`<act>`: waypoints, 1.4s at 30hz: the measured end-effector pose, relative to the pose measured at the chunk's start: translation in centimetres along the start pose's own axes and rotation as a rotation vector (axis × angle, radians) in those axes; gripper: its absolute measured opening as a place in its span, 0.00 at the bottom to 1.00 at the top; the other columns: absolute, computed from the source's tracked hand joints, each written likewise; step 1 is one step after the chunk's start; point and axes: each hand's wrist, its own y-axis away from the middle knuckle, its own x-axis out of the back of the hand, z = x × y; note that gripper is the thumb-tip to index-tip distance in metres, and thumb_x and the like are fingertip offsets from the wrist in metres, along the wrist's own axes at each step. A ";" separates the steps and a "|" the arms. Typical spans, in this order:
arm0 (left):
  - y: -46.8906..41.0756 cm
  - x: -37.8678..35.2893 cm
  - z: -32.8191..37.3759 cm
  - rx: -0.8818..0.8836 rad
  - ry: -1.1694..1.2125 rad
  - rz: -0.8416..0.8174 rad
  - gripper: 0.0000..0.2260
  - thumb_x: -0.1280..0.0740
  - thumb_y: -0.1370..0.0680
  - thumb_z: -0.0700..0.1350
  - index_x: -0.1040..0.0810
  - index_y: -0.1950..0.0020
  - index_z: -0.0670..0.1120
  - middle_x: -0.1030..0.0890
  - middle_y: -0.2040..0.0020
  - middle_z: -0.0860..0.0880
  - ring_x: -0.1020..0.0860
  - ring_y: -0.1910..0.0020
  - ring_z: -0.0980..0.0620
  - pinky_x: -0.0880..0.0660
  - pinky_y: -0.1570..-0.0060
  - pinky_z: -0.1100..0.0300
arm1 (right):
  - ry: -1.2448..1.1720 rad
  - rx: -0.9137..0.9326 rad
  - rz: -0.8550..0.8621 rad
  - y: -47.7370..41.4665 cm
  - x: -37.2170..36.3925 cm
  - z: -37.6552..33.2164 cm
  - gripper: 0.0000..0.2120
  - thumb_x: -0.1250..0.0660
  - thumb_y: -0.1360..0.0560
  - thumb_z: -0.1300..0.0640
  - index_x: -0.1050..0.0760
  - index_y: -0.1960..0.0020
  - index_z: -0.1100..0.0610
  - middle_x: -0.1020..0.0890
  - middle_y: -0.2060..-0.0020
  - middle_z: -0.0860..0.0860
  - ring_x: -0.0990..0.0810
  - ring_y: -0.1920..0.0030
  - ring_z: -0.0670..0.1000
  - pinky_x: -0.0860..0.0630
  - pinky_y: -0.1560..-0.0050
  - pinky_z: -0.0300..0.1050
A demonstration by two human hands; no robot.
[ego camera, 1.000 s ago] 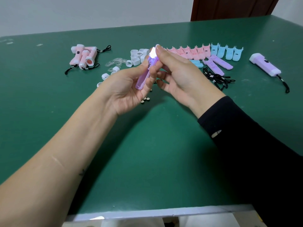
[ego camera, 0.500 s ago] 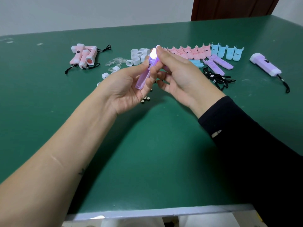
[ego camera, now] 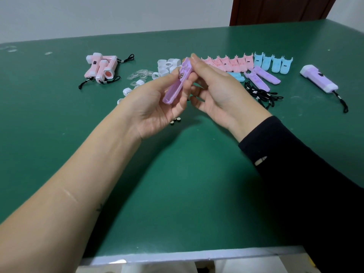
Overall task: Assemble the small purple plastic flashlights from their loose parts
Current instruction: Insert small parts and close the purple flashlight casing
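In left hand (ego camera: 155, 109): purple shell half (ego camera: 176, 87), open side up, tilted with far end higher, up off the green table (ego camera: 177, 184) at mid-frame. Fingers curled under the shell, thumb along its left edge, a firm grip. Inside near the far end: metal parts (ego camera: 181, 75), too small to tell more.

At the shell's far tip: right hand (ego camera: 218, 91), index fingertip on top, thumb against the side, a pinch. Remaining fingers loosely curled below. On that arm: black sleeve (ego camera: 295, 164).

Behind the hands, partly hidden by them: cluster of white caps (ego camera: 167, 67), then a row of pink shell halves (ego camera: 228, 63) side by side. Right of that row: four blue shell halves (ego camera: 272, 64). One more blue piece (ego camera: 236, 77) lying flat, mostly covered by the right hand. Two loose purple shell halves (ego camera: 263, 76) flat just in front of the blue row. Tangle of black lanyards (ego camera: 262, 95) nearer, just beside the right wrist.

Far right, well apart: finished purple flashlight (ego camera: 319, 78), lanyard attached. Far left: pile of pink flashlights (ego camera: 102, 68), also with lanyards. Between pile and caps: clear lenses (ego camera: 140, 74), plus stray white rings (ego camera: 127, 91) near the left hand. On the table under the hands: button cells (ego camera: 175, 121), partly blocked by the left palm. Past the far table edge: brown door (ego camera: 279, 8).
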 end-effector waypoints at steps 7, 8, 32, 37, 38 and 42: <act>-0.3 0.8 0.0 -0.079 -0.331 -0.015 0.13 0.40 0.18 0.50 0.19 0.49 0.45 0.16 0.58 0.53 0.19 0.60 0.60 0.22 0.61 0.66 | 0.101 0.018 -0.089 -0.5 0.7 0.4 0.11 0.37 0.21 0.46 0.20 0.53 0.51 0.23 0.71 0.44 0.25 0.70 0.43 0.30 0.61 0.40; -0.4 1.0 0.0 -0.089 -0.351 -0.007 0.12 0.39 0.18 0.49 0.19 0.48 0.45 0.16 0.57 0.52 0.19 0.59 0.60 0.22 0.61 0.66 | 0.112 0.010 -0.077 -0.6 0.8 0.4 0.11 0.37 0.21 0.46 0.19 0.51 0.51 0.22 0.69 0.44 0.25 0.69 0.43 0.29 0.61 0.39; -0.6 5.8 2.4 -0.235 -0.563 0.269 0.14 0.32 0.22 0.41 0.24 0.37 0.48 0.16 0.53 0.41 0.17 0.60 0.50 0.24 0.67 0.66 | 0.750 0.359 0.299 -1.5 4.0 0.5 0.09 0.40 0.20 0.54 0.24 0.42 0.50 0.21 0.50 0.43 0.24 0.55 0.42 0.30 0.57 0.29; -1.0 6.5 2.3 -0.209 -0.518 0.272 0.15 0.32 0.21 0.42 0.26 0.34 0.51 0.15 0.51 0.44 0.17 0.56 0.49 0.22 0.62 0.63 | 0.778 0.377 0.321 -1.5 4.5 0.7 0.10 0.40 0.20 0.55 0.23 0.42 0.51 0.22 0.52 0.41 0.25 0.58 0.41 0.32 0.61 0.24; -1.0 6.7 2.4 -0.204 -0.521 0.275 0.15 0.32 0.21 0.42 0.26 0.34 0.52 0.15 0.52 0.45 0.16 0.57 0.50 0.22 0.63 0.64 | 0.782 0.379 0.324 -1.6 4.6 0.8 0.09 0.40 0.20 0.55 0.23 0.42 0.51 0.22 0.52 0.42 0.25 0.59 0.40 0.32 0.62 0.23; -1.1 7.1 2.3 -0.182 -0.537 0.271 0.16 0.31 0.22 0.41 0.25 0.35 0.52 0.15 0.54 0.45 0.17 0.63 0.52 0.23 0.68 0.65 | 0.794 0.384 0.333 -1.6 4.8 1.0 0.07 0.40 0.20 0.56 0.24 0.45 0.50 0.23 0.55 0.38 0.27 0.60 0.36 0.34 0.62 0.20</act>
